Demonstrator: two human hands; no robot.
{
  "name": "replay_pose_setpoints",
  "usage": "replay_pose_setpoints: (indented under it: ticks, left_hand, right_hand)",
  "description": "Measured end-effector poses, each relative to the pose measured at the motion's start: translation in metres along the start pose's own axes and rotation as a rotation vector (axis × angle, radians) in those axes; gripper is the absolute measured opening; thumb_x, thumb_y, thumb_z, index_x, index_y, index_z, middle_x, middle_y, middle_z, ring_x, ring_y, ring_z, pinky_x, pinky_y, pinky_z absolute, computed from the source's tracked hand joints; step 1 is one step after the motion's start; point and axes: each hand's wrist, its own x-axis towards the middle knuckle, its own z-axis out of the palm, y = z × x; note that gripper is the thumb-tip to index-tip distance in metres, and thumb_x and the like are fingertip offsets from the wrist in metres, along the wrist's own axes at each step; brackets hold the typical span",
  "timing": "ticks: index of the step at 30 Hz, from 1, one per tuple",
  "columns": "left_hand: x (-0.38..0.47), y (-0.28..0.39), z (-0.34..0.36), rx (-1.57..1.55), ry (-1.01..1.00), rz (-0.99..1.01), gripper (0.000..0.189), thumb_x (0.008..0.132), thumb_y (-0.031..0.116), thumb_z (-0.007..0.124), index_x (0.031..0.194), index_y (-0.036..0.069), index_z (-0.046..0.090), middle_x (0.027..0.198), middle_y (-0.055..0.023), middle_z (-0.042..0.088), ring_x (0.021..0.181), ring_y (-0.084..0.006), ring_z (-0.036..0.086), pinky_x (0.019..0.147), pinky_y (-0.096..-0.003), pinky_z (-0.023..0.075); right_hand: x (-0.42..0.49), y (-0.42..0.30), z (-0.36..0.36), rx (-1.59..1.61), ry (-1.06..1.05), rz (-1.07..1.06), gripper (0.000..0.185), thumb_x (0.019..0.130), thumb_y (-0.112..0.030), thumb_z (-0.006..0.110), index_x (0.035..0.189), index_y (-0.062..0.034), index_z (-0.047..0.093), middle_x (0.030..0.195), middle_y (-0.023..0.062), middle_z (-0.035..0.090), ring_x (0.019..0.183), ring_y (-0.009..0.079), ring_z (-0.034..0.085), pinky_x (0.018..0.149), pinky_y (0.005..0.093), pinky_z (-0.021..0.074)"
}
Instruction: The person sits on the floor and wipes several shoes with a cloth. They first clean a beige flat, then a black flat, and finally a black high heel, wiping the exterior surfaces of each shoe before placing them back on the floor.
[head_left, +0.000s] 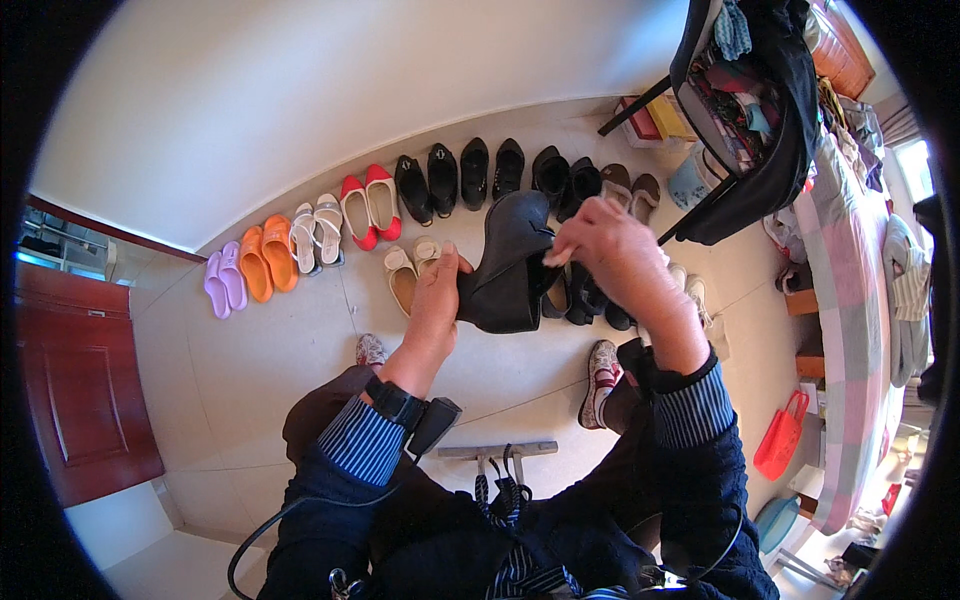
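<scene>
A black ankle boot (506, 274) is held up above the tiled floor, in front of me. My left hand (435, 296) grips it at its left end. My right hand (600, 236) is at the boot's opening on the right, fingers bent, with a small pale thing, perhaps a cloth, at the fingertips; what it is cannot be told. Behind the boot, pairs of shoes stand along the wall: purple clogs (226, 280), orange slippers (268, 258), white sandals (316, 231), red-edged flats (371, 206), and several black shoes (474, 174). Beige flats (401, 277) stand just left of the boot.
A black chair (799, 142) piled with cloth stands at the upper right, beside a light blue bucket (694, 176) and boxes (637, 124). A bed (840, 300) runs along the right, with a red bag (781, 436) near it. A red-brown door (82, 382) is at the left.
</scene>
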Motion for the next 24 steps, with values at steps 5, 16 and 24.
replay_pose_setpoints:
  ticks: [5, 16, 24]
  left_hand:
    - [-0.004, 0.008, 0.001, 0.051, -0.018, 0.01, 0.053, 0.112, 0.05, 0.05, 0.084, 0.007, 0.063, 0.078, 0.0033, 0.051, 0.076, -0.0081, 0.046, 0.071, -0.0262, 0.0392]
    - [-0.009, 0.009, -0.004, 0.291, -0.165, 0.208, 0.06, 0.112, 0.053, 0.048, 0.08, 0.005, 0.064, 0.077, 0.0032, 0.054, 0.077, -0.0071, 0.046, 0.073, -0.0261, 0.0377]
    - [-0.013, 0.007, -0.004, 0.428, -0.271, 0.369, 0.061, 0.113, 0.05, 0.046, 0.082, 0.003, 0.066, 0.076, 0.0018, 0.057, 0.076, -0.0094, 0.049, 0.075, -0.0268, 0.0409]
  right_hand:
    - [0.005, -0.03, 0.001, 0.325, 0.159, -0.038, 0.011, 0.087, -0.01, 0.077, 0.097, -0.0143, 0.078, 0.093, 0.0039, 0.069, 0.097, 0.0267, 0.067, 0.085, 0.0387, 0.0554]
    - [0.005, -0.025, 0.007, 0.129, 0.096, 0.107, 0.011, 0.093, -0.017, 0.073, 0.103, -0.0127, 0.07, 0.096, 0.0105, 0.063, 0.094, 0.0332, 0.068, 0.077, 0.0433, 0.0567]
    - [0.01, -0.022, 0.004, -0.101, 0.058, 0.494, 0.015, 0.097, -0.026, 0.072, 0.101, -0.0118, 0.067, 0.099, 0.0142, 0.065, 0.091, 0.0364, 0.07, 0.076, 0.0461, 0.0587]
